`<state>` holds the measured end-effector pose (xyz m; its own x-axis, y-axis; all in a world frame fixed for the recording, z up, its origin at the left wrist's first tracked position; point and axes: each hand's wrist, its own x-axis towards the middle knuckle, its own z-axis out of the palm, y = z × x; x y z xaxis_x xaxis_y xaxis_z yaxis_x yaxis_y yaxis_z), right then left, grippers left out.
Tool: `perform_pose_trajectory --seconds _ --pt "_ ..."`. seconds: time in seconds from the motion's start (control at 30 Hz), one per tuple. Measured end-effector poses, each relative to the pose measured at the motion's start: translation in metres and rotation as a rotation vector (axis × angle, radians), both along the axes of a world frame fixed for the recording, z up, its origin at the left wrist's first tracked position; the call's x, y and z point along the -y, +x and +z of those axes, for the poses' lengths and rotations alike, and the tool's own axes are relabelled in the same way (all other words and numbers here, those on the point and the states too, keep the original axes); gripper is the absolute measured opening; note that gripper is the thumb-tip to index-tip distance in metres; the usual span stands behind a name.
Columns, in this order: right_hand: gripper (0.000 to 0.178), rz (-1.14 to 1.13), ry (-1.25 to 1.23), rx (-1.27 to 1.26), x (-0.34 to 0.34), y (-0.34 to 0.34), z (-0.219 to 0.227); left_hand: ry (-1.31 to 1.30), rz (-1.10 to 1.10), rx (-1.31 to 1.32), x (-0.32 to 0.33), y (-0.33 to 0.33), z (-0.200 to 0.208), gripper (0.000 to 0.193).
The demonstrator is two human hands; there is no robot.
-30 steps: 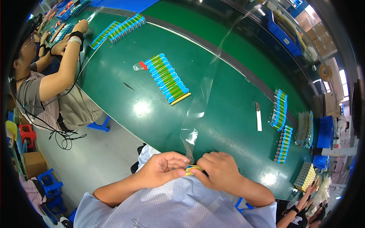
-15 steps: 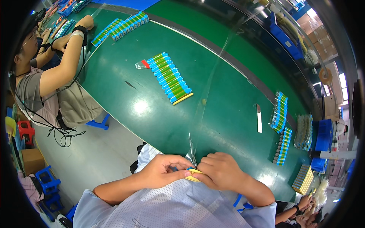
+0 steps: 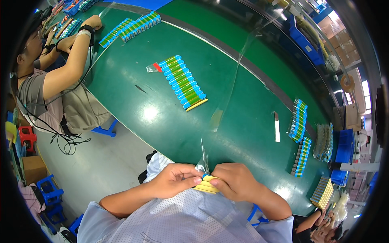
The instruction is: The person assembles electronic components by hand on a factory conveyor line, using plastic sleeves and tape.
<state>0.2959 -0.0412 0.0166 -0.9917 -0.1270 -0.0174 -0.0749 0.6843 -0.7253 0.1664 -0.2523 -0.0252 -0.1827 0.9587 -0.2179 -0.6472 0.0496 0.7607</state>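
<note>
Close to my body at the table's near edge, I hold a battery pack (image 3: 207,186) with yellow strips along its side and a bit of blue at the top. My left hand (image 3: 175,181) pinches its left end between thumb and fingers. The right hand (image 3: 237,183) is closed round the other end, thumb pressed on the yellow side. A thin clear plastic strip (image 3: 203,163) sticks up between my hands; where it joins the pack is hidden. Beyond them on the green table lies a blue-and-green battery pack (image 3: 184,83) with a yellow strip at its near end and a red tab.
A white-handled knife (image 3: 277,128) lies toward the right. More battery packs stand at the right edge (image 3: 299,121) and far left (image 3: 139,26). Clear film (image 3: 231,95) stretches across the table. A co-worker (image 3: 52,81) sits at the left; another person's hands are at lower right.
The held pack has turned so that more of its yellow side shows. Both my hands have shifted only slightly and keep their grip.
</note>
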Motion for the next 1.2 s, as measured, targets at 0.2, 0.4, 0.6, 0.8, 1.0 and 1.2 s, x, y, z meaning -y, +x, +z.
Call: perform_pose_trajectory --seconds 0.2,0.4,0.6,0.8,1.0,1.2 --pt "0.028 -0.269 0.177 -0.329 0.014 0.005 -0.003 -0.109 0.006 0.028 -0.001 -0.001 -0.001 0.017" --pt "0.038 -0.129 0.378 -0.482 0.026 0.004 0.012 -0.094 0.066 -0.081 -0.003 0.003 0.000 0.016" --pt "0.039 -0.190 0.498 -0.485 0.030 0.008 0.007 0.025 0.140 -0.134 -0.011 0.005 0.010 0.016" --pt "0.031 -0.172 -0.130 -0.140 0.006 0.010 0.016 0.002 0.096 -0.124 -0.004 -0.001 0.000 0.017" --pt "0.013 -0.541 -1.036 0.083 0.000 0.018 -0.004 0.055 0.144 -0.168 -0.009 0.002 0.001 0.017" --pt "0.012 -0.508 -1.109 0.100 -0.003 0.014 -0.001 -0.032 0.099 -0.358 -0.010 -0.004 0.007 0.015"
